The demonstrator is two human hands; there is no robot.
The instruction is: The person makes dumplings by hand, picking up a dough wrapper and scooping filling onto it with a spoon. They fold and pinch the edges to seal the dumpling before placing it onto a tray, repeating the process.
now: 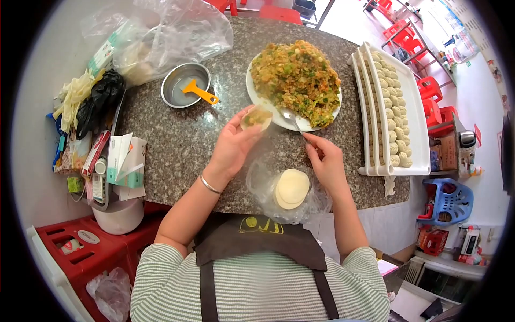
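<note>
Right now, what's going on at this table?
A person is filling dumplings. The left hand cups a round wrapper with filling on it. The right hand holds a spoon at the plate heaped with filling. Spare wrappers sit on plastic at the table edge; finished dumplings fill the white tray.

From my remote seat, the counter (182, 145) carried everything. The plate (260, 99) heaped with filling (296, 80) sat at its middle, a spoon (291, 119) resting on its near rim. Left of the plate stood a bowl (185, 85) with a scraper (199, 92) in it, and behind that a plastic bag (177, 29). Right of the plate lay the tray (413, 107) holding rows of dumplings (390, 102). At the near edge, between my hands, a stack of wrappers (291, 188) lay on plastic
</note>
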